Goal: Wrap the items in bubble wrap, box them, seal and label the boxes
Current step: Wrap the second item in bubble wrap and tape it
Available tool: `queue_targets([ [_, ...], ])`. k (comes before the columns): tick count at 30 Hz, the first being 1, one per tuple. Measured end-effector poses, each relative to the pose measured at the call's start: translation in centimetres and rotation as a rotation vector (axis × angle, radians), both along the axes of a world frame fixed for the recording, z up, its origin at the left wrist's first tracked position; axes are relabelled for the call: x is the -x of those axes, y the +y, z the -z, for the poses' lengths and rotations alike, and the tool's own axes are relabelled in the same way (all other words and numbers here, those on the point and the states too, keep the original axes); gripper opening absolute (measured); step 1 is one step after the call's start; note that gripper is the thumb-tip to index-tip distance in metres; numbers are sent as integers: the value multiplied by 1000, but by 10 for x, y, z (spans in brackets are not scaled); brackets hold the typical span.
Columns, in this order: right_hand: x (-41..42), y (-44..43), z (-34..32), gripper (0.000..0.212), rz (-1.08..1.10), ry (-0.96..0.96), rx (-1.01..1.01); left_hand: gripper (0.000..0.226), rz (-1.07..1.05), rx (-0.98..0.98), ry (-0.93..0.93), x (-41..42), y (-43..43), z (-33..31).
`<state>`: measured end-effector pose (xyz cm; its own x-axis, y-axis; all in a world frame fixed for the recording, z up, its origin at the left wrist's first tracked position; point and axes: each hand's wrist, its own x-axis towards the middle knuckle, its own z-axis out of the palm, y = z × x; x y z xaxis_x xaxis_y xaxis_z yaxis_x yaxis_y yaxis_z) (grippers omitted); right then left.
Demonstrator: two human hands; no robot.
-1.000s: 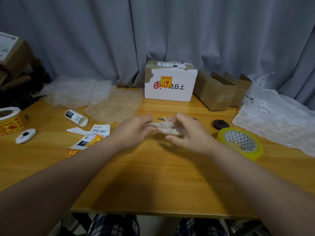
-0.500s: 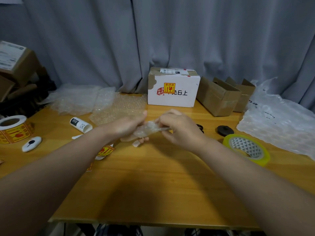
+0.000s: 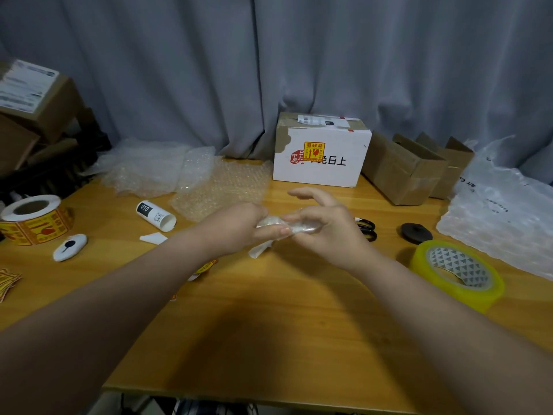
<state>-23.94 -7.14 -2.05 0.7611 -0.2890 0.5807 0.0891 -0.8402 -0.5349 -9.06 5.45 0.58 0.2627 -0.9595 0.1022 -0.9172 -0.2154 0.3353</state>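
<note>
Glossy clear bubble wrap (image 3: pixel 281 224), smooth wooden table (image 3: pixel 269 310), matt cardboard boxes (image 3: pixel 401 172).

The only camera rides on my head, facing forward and tilted down over the table (image 3: pixel 269 339). My forearms enter from the near left and near right corners. My left hand (image 3: pixel 236 229) and right hand (image 3: pixel 326 232) hold the bubble-wrap bundle (image 3: pixel 302 226) close in, around mid-frame. The wide lens reaches from the table's near edge to the curtain (image 3: pixel 299 55) at the far side, with the sticker roll (image 3: pixel 33 220) far left and the tape roll (image 3: pixel 457 272) on the right.
</note>
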Motion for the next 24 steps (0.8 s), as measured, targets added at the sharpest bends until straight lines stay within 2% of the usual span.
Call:
queue_targets([
  [4, 10, 3, 6, 17, 3, -75, -40, 36, 119, 43, 179, 5, 0, 3],
  [7, 17, 2, 7, 12, 110, -34, -144, 40, 217, 79, 71, 14, -6, 11],
  [11, 27, -6, 11, 23, 211, 81, -413, 36, 251, 251, -34, 27, -19, 27],
  [13, 35, -11, 8, 23, 304, 133, -345, 35, 224, 299, -7, 40, -28, 32],
  [14, 41, -14, 3, 24, 354, 190, -261, 32, 195, 325, 30, 46, -34, 34],
  [16, 61, -19, -11, 39, 444, 345, -124, 31, 125, 344, 105, 57, -47, 36],
  [19, 103, -33, -32, 47, 635, 756, 112, 30, 38, 375, 212, 67, -62, 42],
  [21, 129, -40, -39, 47, 619, 1007, 142, 30, 6, 401, 315, 73, -71, 45],
  [24, 153, -36, -40, 64, 507, 1186, 155, 32, -3, 397, 402, 85, -77, 47],
])
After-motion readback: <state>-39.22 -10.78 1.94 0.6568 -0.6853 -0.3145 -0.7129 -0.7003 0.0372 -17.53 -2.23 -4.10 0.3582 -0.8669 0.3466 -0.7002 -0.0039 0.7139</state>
